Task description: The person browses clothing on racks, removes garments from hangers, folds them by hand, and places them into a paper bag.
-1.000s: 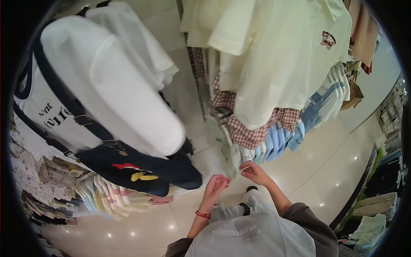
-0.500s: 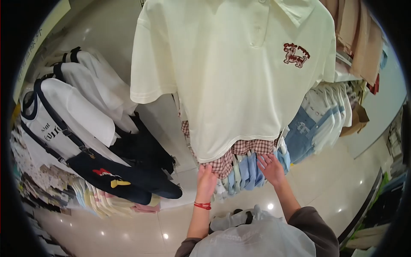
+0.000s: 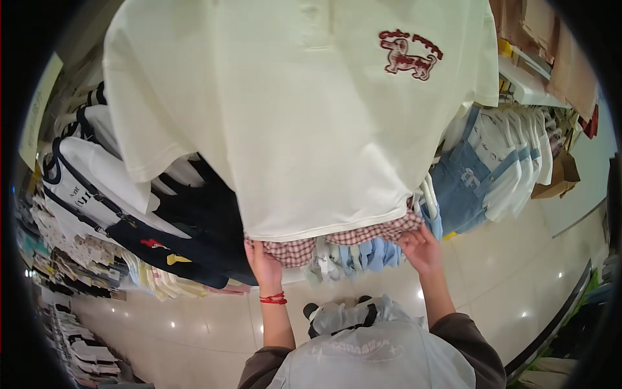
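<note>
A cream polo shirt (image 3: 304, 136) with a red dog print hangs in front of me. Red-and-white checked shorts (image 3: 291, 251) show below its hem. At the left edge of the shorts, my left hand (image 3: 262, 262), with a red bracelet on the wrist, has its fingers closed on the checked cloth. My right hand (image 3: 421, 249) grips the right edge of the shorts, its fingertips partly behind the cloth.
Dark overalls with white shirts (image 3: 149, 243) hang at the left. Denim overalls (image 3: 463, 178) and white shirts hang at the right, near a brown paper bag (image 3: 558, 176). Small blue garments (image 3: 376, 254) hang below. Shiny tiled floor (image 3: 194, 330) lies beneath.
The cream shirt has come nearer and fills more of the view. My hands moved from close together to wide apart and took hold of the checked shorts on both sides.
</note>
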Tool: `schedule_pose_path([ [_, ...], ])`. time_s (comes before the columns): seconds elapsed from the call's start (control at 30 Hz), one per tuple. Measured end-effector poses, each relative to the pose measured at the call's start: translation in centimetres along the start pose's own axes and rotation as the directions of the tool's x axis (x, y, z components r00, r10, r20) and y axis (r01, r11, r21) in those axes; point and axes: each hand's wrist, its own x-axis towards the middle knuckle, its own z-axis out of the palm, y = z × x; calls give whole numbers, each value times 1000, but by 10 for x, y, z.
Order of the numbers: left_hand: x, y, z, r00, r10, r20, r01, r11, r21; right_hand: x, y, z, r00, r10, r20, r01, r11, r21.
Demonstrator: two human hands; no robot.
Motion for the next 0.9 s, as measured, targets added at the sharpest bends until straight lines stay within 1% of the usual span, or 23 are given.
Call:
schedule_pose_path([
  [0.03, 1, -1, -5, 996, 66, -52, -60, 992, 109, -5, 3, -3, 996, 31, 79, -31, 1000, 1],
  [0.1, -2, 0, -8, 969, 211, -130, -158, 930, 332, -15, 12, -7, 969, 90, 232, -91, 996, -3],
  [0.13, -9, 3, -5, 930, 318, -185, -216, 880, 424, -21, 16, -4, 972, 112, 208, -107, 994, -35],
  [0.23, -35, 15, 13, 865, 499, 51, -411, 646, 644, -33, 29, -4, 963, 171, 210, -148, 982, -120],
  [0.27, -48, 18, 25, 918, 376, 123, -368, 698, 615, -37, 32, 2, 967, 199, 158, -165, 965, -205],
  [0.3, -58, 15, 31, 956, 174, 234, -287, 702, 652, -37, 35, 1, 950, 229, 213, -187, 962, -200],
  [0.33, -69, 12, 38, 946, -40, 322, -208, 687, 696, -37, 39, -1, 928, 259, 266, -211, 958, -196],
  [0.37, -76, 7, 52, 865, -196, 461, -224, 672, 706, -37, 41, -3, 902, 289, 321, -235, 952, -195],
  [0.4, -78, -2, 70, 744, -346, 572, -241, 660, 712, -37, 43, 0, 891, 316, 326, -250, 941, -230],
  [0.47, -79, -26, 89, 660, -439, 609, -63, 776, 628, -40, 41, 10, 867, 370, 334, -273, 913, -305],
  [0.53, -77, -35, 117, 644, -440, 626, 200, 887, 417, -42, 41, 13, 843, 408, 350, -281, 890, -360],
  [0.57, -74, -37, 126, 635, -437, 637, 326, 899, 291, -43, 40, 15, 832, 425, 357, -282, 878, -387],
  [0.63, -69, -41, 135, 653, -562, 508, 499, 824, 269, -47, 39, 16, 821, 428, 378, -251, 866, -433],
  [0.67, -67, -43, 138, 645, -623, 443, 580, 776, 249, -49, 39, 17, 817, 426, 389, -233, 860, -454],
  [0.77, -71, -43, 144, 599, -685, 415, 653, 717, 243, -58, 41, 23, 884, 382, 270, -217, 847, -486],
  [0.8, -73, -44, 143, 631, -658, 410, 620, 746, 242, -61, 42, 21, 927, 337, 166, -178, 783, -597],
  [0.87, -81, -48, 140, 692, -601, 400, 553, 797, 243, -66, 44, 15, 980, 199, -28, -145, 604, -784],
  [0.9, -85, -48, 139, 730, -559, 393, 477, 829, 293, -69, 44, 14, 993, 119, -11, -70, 509, -858],
])
